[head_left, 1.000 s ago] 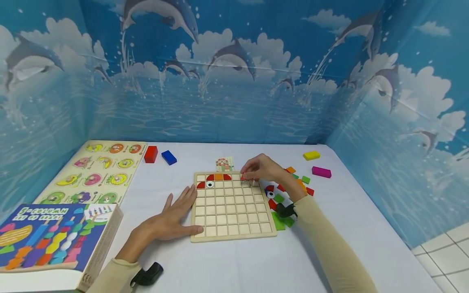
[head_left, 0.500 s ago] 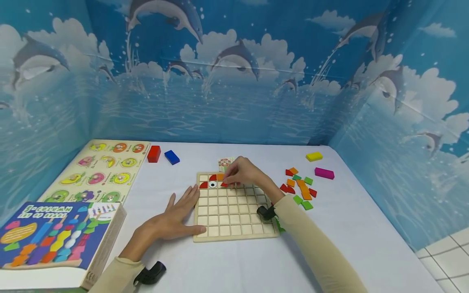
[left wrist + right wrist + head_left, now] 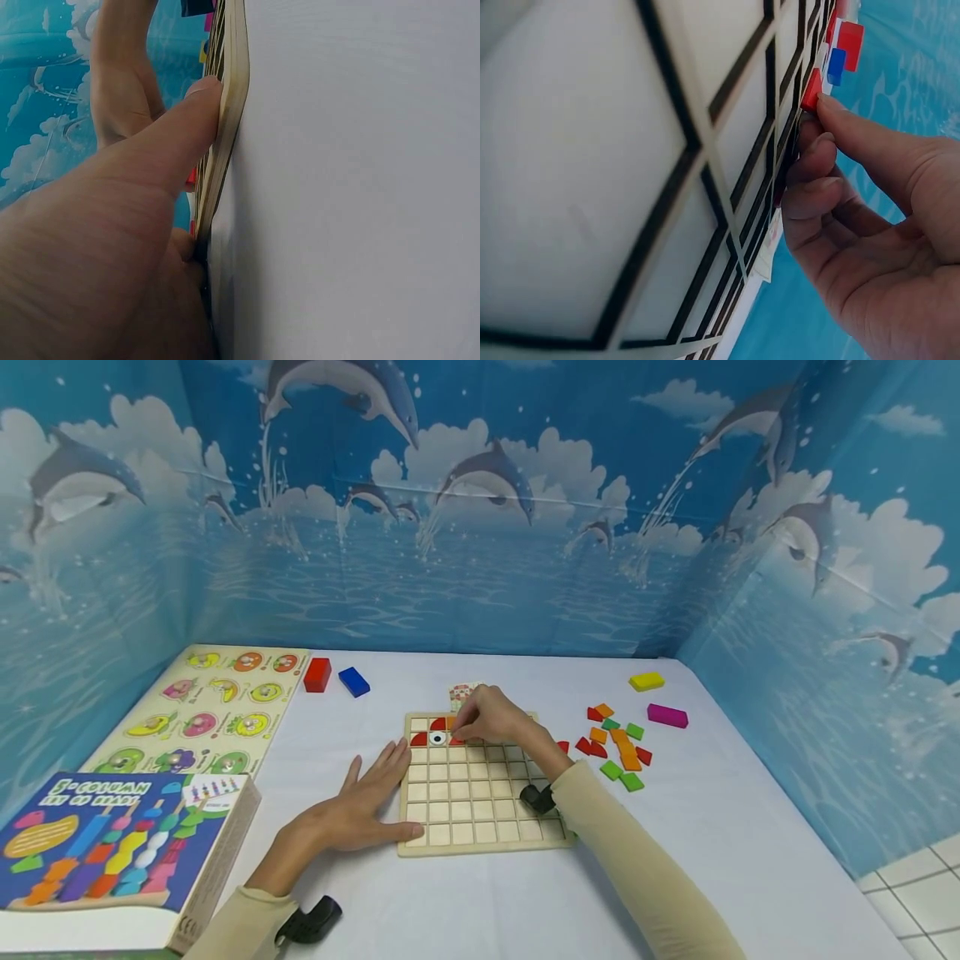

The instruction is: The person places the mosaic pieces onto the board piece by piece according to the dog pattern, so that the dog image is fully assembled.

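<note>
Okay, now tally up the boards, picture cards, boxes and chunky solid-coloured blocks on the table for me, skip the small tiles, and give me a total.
Boards: 2 (grid board, fruit-picture board)
Picture cards: 1 (small card)
Boxes: 1 (printed box)
Blocks: 4 (red block, blue block, yellow block, magenta block)
Total: 8

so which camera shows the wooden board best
The head view: it shows most of the board from above, though the left hand and right hand cover parts of it. The left wrist view shows it almost edge-on; the right wrist view shows its squares up close, slanted and cut off.
</note>
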Demonstrator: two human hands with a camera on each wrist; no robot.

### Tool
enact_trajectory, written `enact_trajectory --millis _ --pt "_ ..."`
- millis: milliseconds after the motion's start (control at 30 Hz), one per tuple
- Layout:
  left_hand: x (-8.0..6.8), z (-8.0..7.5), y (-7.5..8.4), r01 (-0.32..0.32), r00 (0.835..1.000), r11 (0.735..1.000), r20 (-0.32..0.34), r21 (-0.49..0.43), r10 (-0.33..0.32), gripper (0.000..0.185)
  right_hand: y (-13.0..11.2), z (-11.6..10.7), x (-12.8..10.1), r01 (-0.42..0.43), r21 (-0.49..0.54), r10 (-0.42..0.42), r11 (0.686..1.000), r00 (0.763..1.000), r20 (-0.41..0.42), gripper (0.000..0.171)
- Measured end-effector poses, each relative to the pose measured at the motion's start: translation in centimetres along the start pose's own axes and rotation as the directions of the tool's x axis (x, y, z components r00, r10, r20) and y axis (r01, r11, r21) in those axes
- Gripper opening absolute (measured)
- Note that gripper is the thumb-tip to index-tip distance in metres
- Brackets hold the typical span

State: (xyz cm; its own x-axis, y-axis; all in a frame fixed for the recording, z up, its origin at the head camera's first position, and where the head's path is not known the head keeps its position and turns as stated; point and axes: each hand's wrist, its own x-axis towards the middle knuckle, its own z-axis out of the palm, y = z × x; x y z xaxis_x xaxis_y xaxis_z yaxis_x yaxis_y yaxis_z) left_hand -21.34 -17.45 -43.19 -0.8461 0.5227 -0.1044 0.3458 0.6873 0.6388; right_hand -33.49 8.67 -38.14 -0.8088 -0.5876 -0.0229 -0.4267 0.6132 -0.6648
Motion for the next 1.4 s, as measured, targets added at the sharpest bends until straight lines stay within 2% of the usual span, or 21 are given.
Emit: enact_trajectory --millis 267,467,633,700,800,967,1067,1200,1400 --pt "0.2 0.1 0.0 0.025 1.0 1.0 0.012 0.018 -0.025 0.123 -0.2 0.0 -0.4 0.018 -0.023 -0.018 1.0 1.0 -0.015 0.004" --pt "0.4 0.4 -0.2 0.051 0.999 0.998 0.011 0.049 -0.051 0.122 -0.4 0.0 -0.6 -0.008 -0.024 0.008 1.0 1.0 -0.01 0.004" --pt "0.4 0.5 -0.2 0.049 0.999 0.998 0.002 0.045 -0.049 0.122 -0.2 -0.6 -0.9 -0.013 0.027 0.014 1.0 1.0 -0.027 0.007" --pt "0.2 0.2 0.4 0.044 0.999 0.999 0.008 0.028 -0.044 0.121 0.0 -1.3 -1.3 -0.005 0.061 0.008 0.998 0.999 -0.04 0.009" --pt "0.2 0.3 0.5 0.037 0.999 0.999 0.002 0.026 -0.037 0.12 0.4 -3.1 -2.5 0.04 0.083 -0.037 0.996 0.998 -0.047 0.013" --pt "0.1 0.1 1.1 -0.007 1.0 1.0 -0.004 -0.024 0.007 0.12 2.3 -6.5 -6.1 0.097 0.077 -0.092 0.992 0.994 -0.063 0.018" --pt "-0.1 -0.2 1.5 0.006 1.0 1.0 0.015 -0.021 -0.006 0.119 3.8 -7.6 -8.6 0.054 0.047 -0.052 0.997 0.998 -0.045 0.016" --pt "-0.1 -0.4 1.6 0.039 0.999 0.999 0.027 0.015 -0.04 0.118 5.6 -7.9 -11.0 -0.011 0.007 0.011 1.0 1.0 0.023 0.013" --pt "-0.3 -0.5 1.5 0.044 0.999 0.999 0.018 0.019 -0.045 0.118 7.2 -7.4 -12.2 -0.065 0.004 0.065 0.998 0.997 0.04 0.014"
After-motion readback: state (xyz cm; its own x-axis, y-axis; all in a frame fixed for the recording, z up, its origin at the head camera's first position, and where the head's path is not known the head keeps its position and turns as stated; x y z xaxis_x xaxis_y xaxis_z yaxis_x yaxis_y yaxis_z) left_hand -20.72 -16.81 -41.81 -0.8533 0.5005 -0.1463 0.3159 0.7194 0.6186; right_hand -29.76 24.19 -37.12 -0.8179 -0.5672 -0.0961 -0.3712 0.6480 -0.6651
